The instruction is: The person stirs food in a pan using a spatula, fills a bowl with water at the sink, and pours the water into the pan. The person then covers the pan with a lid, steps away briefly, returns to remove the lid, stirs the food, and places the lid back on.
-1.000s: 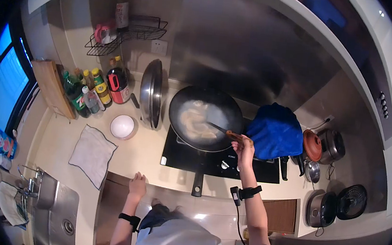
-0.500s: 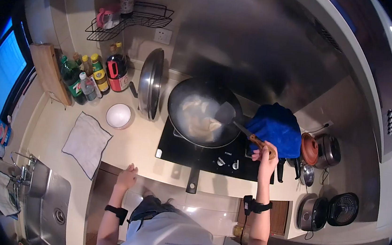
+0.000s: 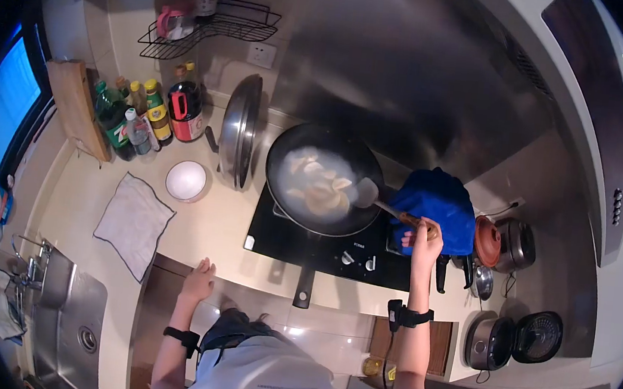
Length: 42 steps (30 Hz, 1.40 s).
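My right hand is wrapped around the wooden handle of a spatula. The spatula's blade lies at the right side inside a black wok on the stove. Several pale dumplings sit in cloudy liquid in the wok, with some steam above. Near the front counter edge hangs my left hand, holding nothing, its fingers loosely apart. A white bowl and a spread grey cloth are on the counter beyond it.
A wok lid stands upright left of the wok. Bottles line the back left corner. A blue cloth covers something right of the wok. The wok's handle sticks out past the counter's front edge. A sink is at left.
The spatula's blade has shifted slightly right and down and turned toward the wok's right wall. The dumplings have moved and show more clearly. My left hand has barely moved.
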Motion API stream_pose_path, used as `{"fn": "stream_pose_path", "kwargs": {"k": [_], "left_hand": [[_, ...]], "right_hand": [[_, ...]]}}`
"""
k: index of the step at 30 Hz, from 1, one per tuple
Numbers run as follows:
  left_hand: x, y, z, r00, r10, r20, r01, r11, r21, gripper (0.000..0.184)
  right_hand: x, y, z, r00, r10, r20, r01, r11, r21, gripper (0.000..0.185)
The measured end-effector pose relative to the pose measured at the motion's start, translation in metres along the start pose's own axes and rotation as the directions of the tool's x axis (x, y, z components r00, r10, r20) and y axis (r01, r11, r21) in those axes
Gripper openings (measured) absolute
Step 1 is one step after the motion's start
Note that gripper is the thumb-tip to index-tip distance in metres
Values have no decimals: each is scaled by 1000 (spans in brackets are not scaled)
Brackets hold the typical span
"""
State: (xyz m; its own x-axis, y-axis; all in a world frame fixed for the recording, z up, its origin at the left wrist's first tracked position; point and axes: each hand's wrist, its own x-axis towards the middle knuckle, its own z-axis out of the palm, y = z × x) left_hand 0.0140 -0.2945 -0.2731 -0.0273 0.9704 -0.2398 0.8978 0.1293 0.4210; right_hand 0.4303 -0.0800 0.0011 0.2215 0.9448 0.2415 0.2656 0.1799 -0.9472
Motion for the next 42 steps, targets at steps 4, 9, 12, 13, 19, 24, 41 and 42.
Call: {"fn": "stream_pose_path", "kwargs": {"k": [4,9,12,13,19,24,41,42], "left_hand": [[-1,-1,2,1000,0,-20,0,1000,-15,52],[-2,0,2,1000,-2,-22,2,1000,-5,53],[-2,-1,2,1000,-7,-6,7,1000,-6,54],[-1,-2,3,1000,-7,3,7,1000,2,54],[-2,-4,3,1000,-6,16,6,1000,-15,55],[-5,-2,3,1000,-7,-7,7,1000,-29,54],[-1,-4,5,1000,16,0,-16,999,-45,55],[-2,-3,3,1000,11,10,-11,999,-44,55]], "right_hand": [[11,34,1,997,65,35,-70,984,163,22],[6,59,12,980,194,35,-195,934,298,23],[1,66,20,971,229,66,-238,909,342,23],[0,68,23,967,246,74,-256,897,361,23],[-6,70,47,953,273,134,-304,845,439,25],[-7,65,64,954,253,161,-299,849,436,28],[-30,-13,18,995,-41,90,28,989,144,21],[-31,-19,15,996,-50,73,41,992,115,21]]}}
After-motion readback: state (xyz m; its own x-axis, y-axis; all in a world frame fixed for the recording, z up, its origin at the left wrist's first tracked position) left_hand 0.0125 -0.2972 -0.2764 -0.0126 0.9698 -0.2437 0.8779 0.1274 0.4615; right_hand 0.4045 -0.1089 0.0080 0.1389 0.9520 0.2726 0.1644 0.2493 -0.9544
